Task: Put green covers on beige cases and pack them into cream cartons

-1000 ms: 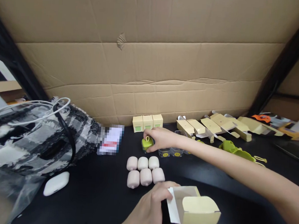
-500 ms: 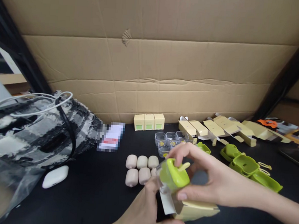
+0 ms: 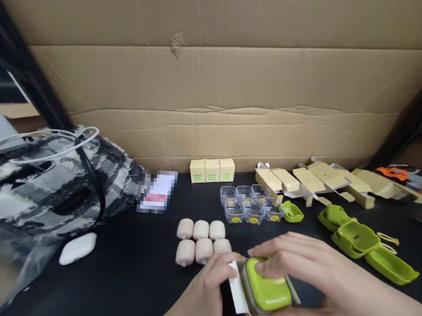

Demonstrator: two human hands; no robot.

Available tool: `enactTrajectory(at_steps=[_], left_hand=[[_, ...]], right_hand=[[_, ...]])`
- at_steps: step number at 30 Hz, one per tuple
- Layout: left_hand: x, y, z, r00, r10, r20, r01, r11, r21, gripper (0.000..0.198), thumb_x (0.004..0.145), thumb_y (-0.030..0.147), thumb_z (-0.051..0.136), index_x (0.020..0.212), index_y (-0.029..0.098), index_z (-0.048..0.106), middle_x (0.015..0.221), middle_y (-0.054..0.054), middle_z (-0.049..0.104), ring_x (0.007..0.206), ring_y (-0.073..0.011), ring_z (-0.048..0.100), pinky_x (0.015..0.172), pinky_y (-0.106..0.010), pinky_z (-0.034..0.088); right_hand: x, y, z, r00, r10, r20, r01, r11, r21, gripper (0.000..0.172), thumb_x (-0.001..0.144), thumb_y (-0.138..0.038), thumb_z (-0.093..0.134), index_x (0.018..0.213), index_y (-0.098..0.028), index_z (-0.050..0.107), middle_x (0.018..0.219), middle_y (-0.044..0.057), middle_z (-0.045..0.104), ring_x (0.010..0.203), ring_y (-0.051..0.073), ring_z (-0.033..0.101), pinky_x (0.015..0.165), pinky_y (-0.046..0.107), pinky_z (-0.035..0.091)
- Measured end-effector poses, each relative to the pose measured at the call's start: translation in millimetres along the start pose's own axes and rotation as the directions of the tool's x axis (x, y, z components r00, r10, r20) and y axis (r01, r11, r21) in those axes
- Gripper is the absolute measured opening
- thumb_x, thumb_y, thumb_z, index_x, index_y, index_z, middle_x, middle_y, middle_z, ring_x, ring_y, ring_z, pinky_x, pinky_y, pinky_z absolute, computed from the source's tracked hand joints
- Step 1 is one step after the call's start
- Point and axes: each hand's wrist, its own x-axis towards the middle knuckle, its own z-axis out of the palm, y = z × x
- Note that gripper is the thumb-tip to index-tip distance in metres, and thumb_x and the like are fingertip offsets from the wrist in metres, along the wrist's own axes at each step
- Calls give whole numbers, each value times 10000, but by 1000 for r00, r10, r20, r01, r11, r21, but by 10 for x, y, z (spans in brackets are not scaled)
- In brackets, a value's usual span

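Note:
My left hand point(image 3: 205, 287) grips the side of a small pale-yellow cardboard box point(image 3: 238, 291) whose white inner flaps stand up. A container with a glossy green lid point(image 3: 272, 293) sits in the box's open mouth, lid facing up. On that lid rest the fingers of my right hand point(image 3: 311, 273), with the thumb at the near edge beside the box. The lid's pale handle is mostly covered by my fingers, and the container's lower part is hidden inside the box. Just beyond my left hand lie two rows of pale pink and cream rounded pieces point(image 3: 185, 251).
Several clear square cups point(image 3: 233, 211) with yellow stickers stand behind my hands, beside a green lid point(image 3: 292, 212). Three closed boxes point(image 3: 212, 171) and several opened boxes point(image 3: 308, 180) line the cardboard wall. Green parts point(image 3: 359, 237) lie right; a white case point(image 3: 78, 249) and bag point(image 3: 72, 182) left.
The green-lidded container has gone from above the box, tilted in my fingers, down into its opening. My right hand moved down and right with it. The box now stands more upright.

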Motion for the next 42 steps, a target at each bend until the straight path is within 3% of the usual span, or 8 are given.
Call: enactTrajectory(at_steps=[5, 8, 14, 21, 27, 31, 35, 42], left_hand=[[-6, -24, 12, 1000, 15, -14, -15, 1000, -7, 556, 871, 394, 592, 1306, 304, 258, 1139, -98, 593, 990, -230, 646, 813, -345, 564], [-18, -44, 25, 999, 33, -20, -34, 999, -24, 605, 871, 433, 579, 1347, 284, 236, 1145, -119, 590, 1013, -235, 649, 834, -360, 569], [-79, -28, -35, 995, -44, 87, 41, 999, 29, 582, 909, 356, 534, 1393, 280, 221, 1361, -203, 498, 1265, -296, 517, 966, -465, 504], [-153, -22, -17, 979, -136, 149, 96, 964, 250, 543, 869, 483, 554, 1350, 283, 403, 1309, -169, 533, 1132, -283, 620, 840, -361, 583], [-6, 68, -98, 979, -157, 128, 150, 987, 65, 574, 848, 468, 603, 1323, 270, 346, 1219, -124, 625, 1114, -250, 638, 909, -346, 552], [-46, 32, -21, 989, -147, 33, 148, 989, -18, 487, 814, 450, 654, 1189, 270, 400, 1197, -126, 630, 1089, -266, 653, 857, -360, 577], [-94, 5, 31, 989, -147, -36, 143, 986, -83, 675, 748, 393, 742, 1241, 287, 293, 1214, -143, 601, 1090, -287, 653, 850, -387, 583], [-9, 77, -98, 980, -154, 123, 148, 987, 55, 609, 821, 420, 654, 1324, 272, 346, 1234, -146, 588, 1136, -285, 621, 889, -380, 565]], right_hand=[[22, -2, 43, 993, 20, 119, -25, 999, 43, 93, 862, -181, 599, 929, -235, 633, 1123, 1, 640, 999, 146, 600, 885, 261, 483], [22, -2, 55, 985, 46, 169, -57, 997, 57, 152, 911, -170, 518, 875, -246, 645, 1145, 9, 600, 1038, 153, 572, 897, 275, 482], [-34, 17, -9, 984, 131, 119, -154, 966, 208, 225, 891, -339, 587, 1112, -315, 625, 1117, 48, 594, 1005, 196, 607, 847, 276, 537], [-173, 115, -59, 988, 156, -8, -145, 932, 331, 298, 901, -333, 552, 1193, -384, 581, 1227, 11, 624, 1134, 254, 594, 890, 332, 544], [-13, 175, 23, 992, 130, -5, -119, 921, 371, 143, 891, -336, 596, 964, -283, 707, 1099, 40, 639, 1031, 184, 624, 875, 266, 517], [79, 199, 147, 981, 194, -23, -161, 872, 463, 239, 935, -342, 529, 923, -238, 745, 1018, 56, 643, 945, 169, 629, 816, 261, 510], [114, 242, 234, 966, 256, 23, -230, 818, 528, 269, 936, -366, 527, 936, -234, 762, 948, 55, 649, 866, 164, 629, 740, 257, 498], [136, 261, 302, 940, 342, 3, -282, 770, 572, 258, 870, -406, 614, 810, -199, 757, 857, 45, 649, 766, 150, 619, 672, 252, 480]])
